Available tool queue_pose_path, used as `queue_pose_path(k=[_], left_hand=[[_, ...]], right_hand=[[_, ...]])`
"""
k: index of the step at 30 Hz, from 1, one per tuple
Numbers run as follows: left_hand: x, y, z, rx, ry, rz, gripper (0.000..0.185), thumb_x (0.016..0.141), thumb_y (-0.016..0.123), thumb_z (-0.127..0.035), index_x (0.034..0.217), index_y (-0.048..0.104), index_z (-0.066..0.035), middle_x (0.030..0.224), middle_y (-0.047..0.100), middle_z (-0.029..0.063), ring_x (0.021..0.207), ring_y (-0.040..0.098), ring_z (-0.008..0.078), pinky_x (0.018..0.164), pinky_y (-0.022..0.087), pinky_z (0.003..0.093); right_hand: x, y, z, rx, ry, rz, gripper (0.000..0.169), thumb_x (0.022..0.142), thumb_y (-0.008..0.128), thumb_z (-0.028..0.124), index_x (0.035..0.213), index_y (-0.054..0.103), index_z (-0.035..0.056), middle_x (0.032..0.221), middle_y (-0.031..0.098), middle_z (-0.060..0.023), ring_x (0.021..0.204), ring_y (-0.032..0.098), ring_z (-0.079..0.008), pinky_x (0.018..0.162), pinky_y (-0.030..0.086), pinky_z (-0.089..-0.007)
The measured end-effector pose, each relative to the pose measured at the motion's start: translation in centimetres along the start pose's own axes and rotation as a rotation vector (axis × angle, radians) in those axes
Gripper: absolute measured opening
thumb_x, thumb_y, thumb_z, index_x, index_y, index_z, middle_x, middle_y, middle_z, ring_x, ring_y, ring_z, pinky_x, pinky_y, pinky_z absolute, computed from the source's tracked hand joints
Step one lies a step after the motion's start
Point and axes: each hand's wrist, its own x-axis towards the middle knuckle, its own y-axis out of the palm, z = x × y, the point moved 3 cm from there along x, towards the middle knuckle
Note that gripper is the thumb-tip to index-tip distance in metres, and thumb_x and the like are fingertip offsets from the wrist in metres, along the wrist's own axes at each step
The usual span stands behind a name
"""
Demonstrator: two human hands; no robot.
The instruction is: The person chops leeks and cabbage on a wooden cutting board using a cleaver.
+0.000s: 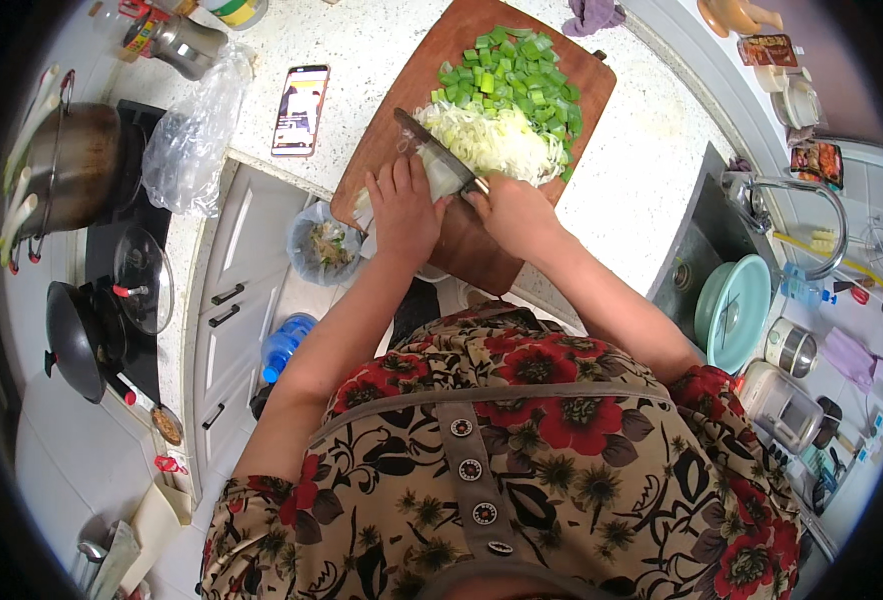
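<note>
My right hand (pixel 515 214) grips the handle of a kitchen knife (pixel 435 148), whose dark blade lies slantwise over the wooden cutting board (pixel 479 244). Close to the near-left side of the blade, my left hand (pixel 404 214) presses down on a pale white piece of leek or scallion (pixel 441 174), its fingers partly covering it. Beyond the knife is a heap of thin white shreds (pixel 498 142). Chopped green pieces (pixel 513 75) are piled above the shreds, touching them. Where the blade's edge meets the board cannot be seen clearly.
Left of the board lie a phone (pixel 300 112) with a lit screen and a clear plastic bag (pixel 194 139). Below the counter edge stands a lined waste bin (pixel 325 244). A sink (pixel 670 277) holding green basins (pixel 738 315) is at right. A large pot (pixel 74 165) sits at left.
</note>
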Motion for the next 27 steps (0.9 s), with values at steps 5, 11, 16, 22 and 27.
queue_pose_path(k=[5,11,16,22,27], left_hand=[[0.3,0.0,0.0,-0.090,-0.025,0.018,0.075,0.082,0.070,-0.037,0.136,0.040,0.005,0.128,0.045,0.0180,0.123,0.039,0.0363,0.111,0.022,0.0589],[0.7,-0.7,-0.6,-0.134,-0.039,-0.074,0.075,0.081,0.073,-0.033,0.135,0.039,0.006,0.128,0.045,0.0191,0.119,0.042,0.0387,0.107,0.028,0.0584],[0.2,0.0,-0.7,-0.195,0.012,-0.127,0.075,0.082,0.071,-0.033,0.136,0.038,0.006,0.128,0.044,0.0209,0.118,0.042,0.0397,0.106,0.029,0.0569],[0.4,-0.1,-0.8,-0.133,-0.010,-0.063,0.074,0.083,0.069,-0.034,0.136,0.040,0.008,0.129,0.044,0.0206,0.120,0.041,0.0378,0.108,0.026,0.0559],[0.1,0.2,-0.6,-0.088,-0.022,-0.050,0.071,0.084,0.067,-0.035,0.135,0.042,0.008,0.130,0.044,0.0207,0.123,0.039,0.0372,0.110,0.023,0.0560]], right_hand=[[-0.1,1.6,-0.6,0.037,0.009,-0.134,0.027,0.091,0.061,0.023,0.099,0.058,-0.0022,0.074,0.064,-0.0277,0.075,0.064,-0.0446,0.069,0.051,-0.0516],[-1.6,-1.9,-0.4,0.113,-0.087,-0.257,0.023,0.090,0.063,0.019,0.098,0.056,-0.0013,0.063,0.060,-0.0245,0.065,0.062,-0.0444,0.062,0.050,-0.0508],[-3.5,-3.4,1.3,0.025,-0.090,-0.188,0.022,0.090,0.063,0.018,0.096,0.056,-0.0015,0.066,0.061,-0.0251,0.065,0.062,-0.0462,0.060,0.051,-0.0509],[-3.5,-2.0,0.8,-0.031,-0.036,-0.120,0.019,0.091,0.058,0.017,0.095,0.054,-0.0009,0.071,0.064,-0.0256,0.069,0.064,-0.0444,0.063,0.051,-0.0528],[-2.5,-1.4,0.6,-0.063,-0.052,-0.085,0.022,0.090,0.060,0.019,0.091,0.053,-0.0016,0.070,0.063,-0.0256,0.067,0.064,-0.0450,0.061,0.052,-0.0521]])
